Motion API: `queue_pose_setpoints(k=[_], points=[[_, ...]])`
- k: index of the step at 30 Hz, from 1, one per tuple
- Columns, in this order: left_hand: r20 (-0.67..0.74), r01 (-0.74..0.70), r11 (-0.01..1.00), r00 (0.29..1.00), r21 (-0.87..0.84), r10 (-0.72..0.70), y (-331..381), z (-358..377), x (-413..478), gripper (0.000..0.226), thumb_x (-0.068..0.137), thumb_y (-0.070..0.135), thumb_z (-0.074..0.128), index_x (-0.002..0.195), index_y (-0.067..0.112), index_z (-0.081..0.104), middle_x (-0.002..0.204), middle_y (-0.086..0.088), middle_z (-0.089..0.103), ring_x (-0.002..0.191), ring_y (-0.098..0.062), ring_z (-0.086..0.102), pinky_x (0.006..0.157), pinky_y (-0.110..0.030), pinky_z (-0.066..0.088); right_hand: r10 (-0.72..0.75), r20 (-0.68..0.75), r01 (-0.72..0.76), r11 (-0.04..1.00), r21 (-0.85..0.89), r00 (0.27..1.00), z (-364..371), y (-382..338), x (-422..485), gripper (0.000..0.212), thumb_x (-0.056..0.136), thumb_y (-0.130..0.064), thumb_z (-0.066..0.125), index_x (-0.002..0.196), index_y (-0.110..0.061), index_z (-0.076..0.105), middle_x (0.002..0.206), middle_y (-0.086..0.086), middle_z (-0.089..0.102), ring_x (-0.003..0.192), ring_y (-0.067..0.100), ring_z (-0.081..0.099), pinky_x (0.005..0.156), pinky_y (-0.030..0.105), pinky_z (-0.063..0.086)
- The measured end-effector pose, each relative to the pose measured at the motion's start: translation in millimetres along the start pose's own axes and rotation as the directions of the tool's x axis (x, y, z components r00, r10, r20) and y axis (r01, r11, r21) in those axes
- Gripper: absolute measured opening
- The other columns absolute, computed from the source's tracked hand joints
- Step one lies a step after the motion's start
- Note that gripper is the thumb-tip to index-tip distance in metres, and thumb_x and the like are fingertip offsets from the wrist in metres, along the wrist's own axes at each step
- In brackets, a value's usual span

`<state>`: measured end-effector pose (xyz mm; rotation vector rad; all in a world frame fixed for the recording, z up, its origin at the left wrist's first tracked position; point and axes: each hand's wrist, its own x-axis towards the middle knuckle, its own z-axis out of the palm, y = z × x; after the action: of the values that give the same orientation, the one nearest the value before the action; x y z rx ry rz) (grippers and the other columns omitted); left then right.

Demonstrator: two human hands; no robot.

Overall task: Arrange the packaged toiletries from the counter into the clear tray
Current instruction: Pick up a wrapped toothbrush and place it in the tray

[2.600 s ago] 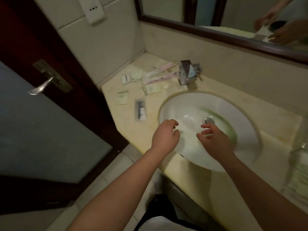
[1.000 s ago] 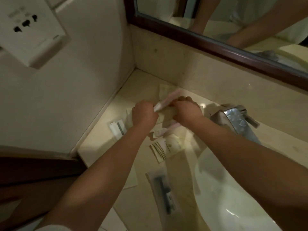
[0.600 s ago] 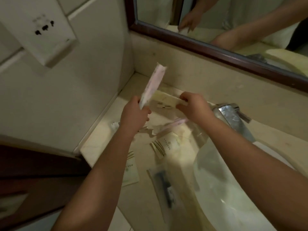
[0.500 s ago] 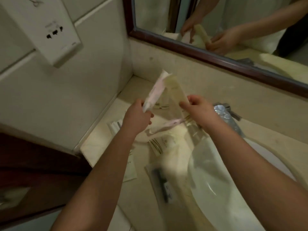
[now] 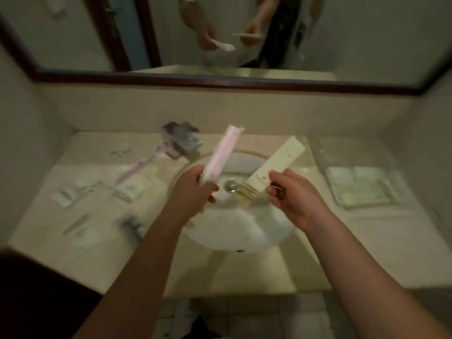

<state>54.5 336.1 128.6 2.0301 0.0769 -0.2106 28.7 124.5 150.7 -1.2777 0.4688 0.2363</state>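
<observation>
My left hand (image 5: 193,192) grips the lower end of a long pink wrapped packet (image 5: 221,154) and holds it upright over the sink. My right hand (image 5: 292,195) pinches a flat cream packet (image 5: 271,167), tilted up to the right. The clear tray (image 5: 362,187) lies on the counter right of the sink, with pale packets inside it. Another pink packet (image 5: 137,170) and several small sachets (image 5: 66,195) lie on the counter to the left, blurred.
The white sink basin (image 5: 244,226) with its drain (image 5: 231,185) fills the middle of the beige counter (image 5: 381,241). The chrome faucet (image 5: 181,140) stands at the back left. A framed mirror (image 5: 220,81) runs along the back wall.
The view has swung from the left corner to the sink's centre. Both hands have carried their packets away from the left pile and now hold them over the basin.
</observation>
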Motion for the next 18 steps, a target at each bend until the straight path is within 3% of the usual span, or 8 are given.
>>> queue_pose_setpoints(k=[3, 9, 13, 18], points=[[0.109, -0.044, 0.999, 0.993, 0.002, 0.044, 26.0, 69.5, -24.4, 0.024, 0.081, 0.012, 0.063, 0.104, 0.018, 0.064, 0.082, -0.007, 0.072, 0.055, -0.012, 0.068, 0.039, -0.025, 0.046, 0.019, -0.123, 0.000, 0.988, 0.156, 0.992, -75.1, 10.6, -35.5, 0.007, 0.095, -0.009, 0.055, 0.089, -0.008, 0.059, 0.067, 0.008, 0.061, 0.055, 0.009, 0.062, 0.050, 0.018, 0.052], [0.315, -0.075, 0.995, 0.948, 0.060, 0.052, 70.9, 183.5, -60.6, 0.020, 0.084, 0.016, 0.065, 0.104, 0.017, 0.064, 0.088, -0.006, 0.074, 0.063, -0.014, 0.072, 0.047, -0.034, 0.053, 0.079, -0.303, 0.009, 0.961, 0.277, 0.950, -202.1, 32.7, -84.8, 0.012, 0.094, -0.010, 0.057, 0.085, -0.002, 0.054, 0.074, 0.017, 0.055, 0.055, 0.008, 0.066, 0.056, 0.022, 0.055], [0.353, -0.036, 0.994, 0.936, 0.104, -0.003, 79.5, 218.6, -59.2, 0.015, 0.083, 0.018, 0.071, 0.098, 0.016, 0.067, 0.085, -0.006, 0.076, 0.065, -0.014, 0.073, 0.054, -0.038, 0.054, 0.066, -0.366, 0.044, 0.958, 0.284, 0.928, -253.8, 30.1, -87.2, 0.011, 0.092, -0.012, 0.061, 0.092, -0.001, 0.059, 0.078, 0.013, 0.068, 0.070, 0.014, 0.071, 0.063, 0.026, 0.058], [0.393, -0.053, 0.985, 0.919, 0.165, -0.017, 91.5, 252.7, -27.8, 0.012, 0.083, 0.017, 0.068, 0.095, 0.015, 0.068, 0.081, -0.003, 0.074, 0.063, -0.011, 0.072, 0.049, -0.030, 0.047, 0.113, -0.365, 0.042, 0.919, 0.392, 0.924, -293.7, 22.0, -60.8, 0.014, 0.093, -0.013, 0.058, 0.100, -0.002, 0.063, 0.082, 0.012, 0.074, 0.075, 0.018, 0.072, 0.059, 0.026, 0.057]])
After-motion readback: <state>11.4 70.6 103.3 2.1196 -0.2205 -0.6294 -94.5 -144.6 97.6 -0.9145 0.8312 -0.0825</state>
